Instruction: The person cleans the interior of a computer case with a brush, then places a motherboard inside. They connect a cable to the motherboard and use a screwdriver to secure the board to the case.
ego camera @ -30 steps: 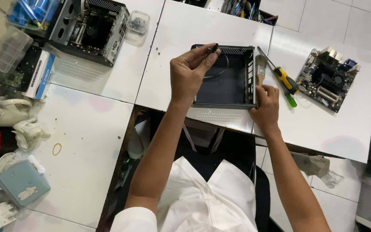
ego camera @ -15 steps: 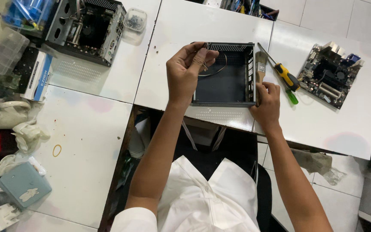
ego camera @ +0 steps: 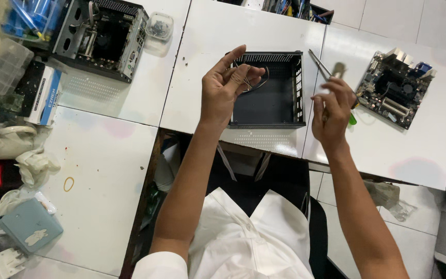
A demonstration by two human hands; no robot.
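Your left hand point(ego camera: 228, 85) pinched thin wires point(ego camera: 256, 82) over the left edge of the empty black case point(ego camera: 269, 106) (it sat on the white table point(ego camera: 207, 46)). Just right of the case, your right hand point(ego camera: 331, 106) closed around a small brush point(ego camera: 338, 70).

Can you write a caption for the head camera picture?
Left hand pinches thin wires over an empty black case.

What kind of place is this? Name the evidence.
Probably a computer repair bench: an empty black metal computer case on white tables, a bare green motherboard, and a second opened grey case.
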